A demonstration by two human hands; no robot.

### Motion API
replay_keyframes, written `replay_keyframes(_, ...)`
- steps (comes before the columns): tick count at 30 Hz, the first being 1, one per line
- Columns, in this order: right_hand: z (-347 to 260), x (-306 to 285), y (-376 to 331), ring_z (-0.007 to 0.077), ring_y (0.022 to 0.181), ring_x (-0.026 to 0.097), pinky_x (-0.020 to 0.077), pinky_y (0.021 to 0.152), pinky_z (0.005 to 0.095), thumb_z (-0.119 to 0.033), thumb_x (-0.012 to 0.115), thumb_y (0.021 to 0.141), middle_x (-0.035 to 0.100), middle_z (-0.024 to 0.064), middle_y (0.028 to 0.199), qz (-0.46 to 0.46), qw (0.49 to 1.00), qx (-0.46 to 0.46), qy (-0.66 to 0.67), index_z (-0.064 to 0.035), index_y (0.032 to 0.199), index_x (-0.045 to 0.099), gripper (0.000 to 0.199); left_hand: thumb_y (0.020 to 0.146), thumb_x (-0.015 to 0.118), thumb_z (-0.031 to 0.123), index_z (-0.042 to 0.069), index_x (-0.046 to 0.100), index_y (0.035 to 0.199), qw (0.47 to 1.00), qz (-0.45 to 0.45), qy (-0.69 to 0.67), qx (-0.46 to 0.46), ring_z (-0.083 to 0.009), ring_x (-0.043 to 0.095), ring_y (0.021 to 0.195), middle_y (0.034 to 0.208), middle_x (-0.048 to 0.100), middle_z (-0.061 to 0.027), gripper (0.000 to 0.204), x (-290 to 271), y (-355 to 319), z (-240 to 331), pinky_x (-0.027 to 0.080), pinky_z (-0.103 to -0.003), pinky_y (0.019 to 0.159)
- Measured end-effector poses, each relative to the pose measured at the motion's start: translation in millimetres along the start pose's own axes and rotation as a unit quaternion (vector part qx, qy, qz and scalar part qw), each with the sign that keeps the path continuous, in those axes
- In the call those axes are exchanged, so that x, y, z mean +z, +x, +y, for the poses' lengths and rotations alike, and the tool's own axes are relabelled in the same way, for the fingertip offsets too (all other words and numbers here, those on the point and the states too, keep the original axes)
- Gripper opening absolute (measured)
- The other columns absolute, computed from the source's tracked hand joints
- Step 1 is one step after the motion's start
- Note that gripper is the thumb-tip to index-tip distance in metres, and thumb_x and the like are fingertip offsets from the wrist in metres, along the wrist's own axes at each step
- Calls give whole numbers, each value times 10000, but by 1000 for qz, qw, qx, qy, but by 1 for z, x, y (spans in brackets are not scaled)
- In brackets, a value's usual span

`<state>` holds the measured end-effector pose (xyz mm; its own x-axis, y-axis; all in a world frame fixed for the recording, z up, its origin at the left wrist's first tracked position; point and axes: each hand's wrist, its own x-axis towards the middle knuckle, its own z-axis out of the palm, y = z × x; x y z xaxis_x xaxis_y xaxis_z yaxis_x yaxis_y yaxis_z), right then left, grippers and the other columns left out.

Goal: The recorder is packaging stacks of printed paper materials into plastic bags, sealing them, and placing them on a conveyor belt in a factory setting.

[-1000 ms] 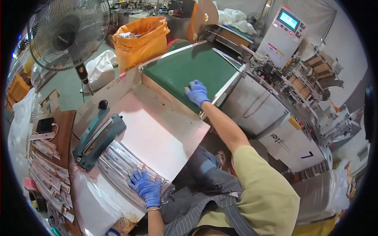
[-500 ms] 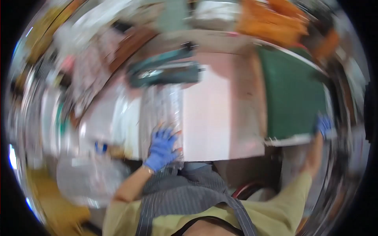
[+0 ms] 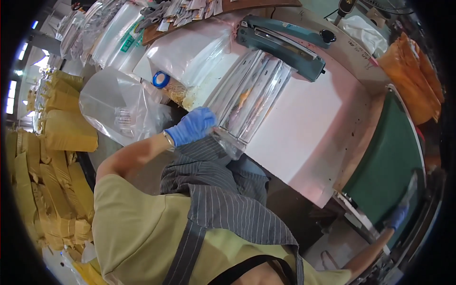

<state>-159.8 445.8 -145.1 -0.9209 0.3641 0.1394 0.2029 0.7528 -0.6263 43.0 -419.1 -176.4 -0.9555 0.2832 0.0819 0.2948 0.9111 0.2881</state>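
Note:
My left hand (image 3: pixel 192 127), in a blue glove, has its fingers curled at the near left edge of a clear plastic bag (image 3: pixel 232 146). Slim, flat packets (image 3: pixel 254 97) lie side by side in that bag on the pale worktop. Far to the right, my right hand (image 3: pixel 398 217), also blue-gloved and blurred, is over the green conveyor belt (image 3: pixel 387 161). A slim, clear packet (image 3: pixel 411 187) sticks up from its fingers. Behind the bag stands a teal bag sealer (image 3: pixel 285 45) with a long upper arm.
A stack of clear bags (image 3: pixel 190 52) and a tape roll (image 3: pixel 160 80) lie left of the packets. A large clear bag (image 3: pixel 123 109) hangs by the table's left edge. Yellow-wrapped bundles (image 3: pixel 52 185) are piled at far left. An orange bag (image 3: pixel 413 76) sits back right.
The view has swung round toward the right. My left hand has gone from lying on the bag to curling at its edge. A slim packet now shows at my right hand.

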Motion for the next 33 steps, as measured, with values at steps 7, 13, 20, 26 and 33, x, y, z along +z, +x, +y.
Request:
replay_keyframes(7, -378, 192, -343, 302, 708, 562, 452, 637, 381, 51, 528, 679, 544, 151, 880, -211, 822, -521, 95, -22, 1097, 480, 426, 856, 553, 253, 28, 569, 796, 761, -58, -614, -203, -88, 479, 645, 686, 527, 37, 234, 9, 59, 11, 406, -264, 585)
replay_keyframes(13, -361, 275, -384, 345, 637, 552, 423, 537, 426, -175, 560, 800, 521, 179, 842, -276, 868, -387, -147, -28, 1110, 456, 359, 847, 553, 220, 36, 588, 776, 860, 4, -505, -75, -135, 535, 558, 600, 558, -21, 201, 4, 62, 37, 430, -288, 544)
replay_keyframes(20, -418, 288, -429, 198, 625, 521, 456, 587, 297, -76, 547, 818, 515, 100, 802, -268, 942, -172, 108, -22, 1166, 399, 382, 774, 611, 168, 44, 561, 818, 905, 242, -347, 52, -340, 573, 632, 672, 571, -152, 141, 4, 20, 53, 456, -351, 538)
replay_keyframes(26, -477, 353, -439, 145, 736, 507, 432, 664, 274, 49, 575, 676, 512, 47, 787, -199, 939, -103, 262, -33, 1023, 500, 364, 722, 685, 210, 59, 540, 871, 866, 165, -472, 21, -325, 590, 656, 703, 583, -129, 257, -5, -12, 29, 461, -344, 562)
replay_keyframes(33, -450, 374, -429, 98, 520, 424, 341, 463, 273, -161, 470, 821, 487, -2, 580, -163, 919, 22, 357, -39, 667, 538, 208, 779, 555, 226, 83, 518, 852, 982, 116, -103, -106, -289, 597, 648, 789, 560, -131, 165, 12, -28, -1, 457, -412, 543)
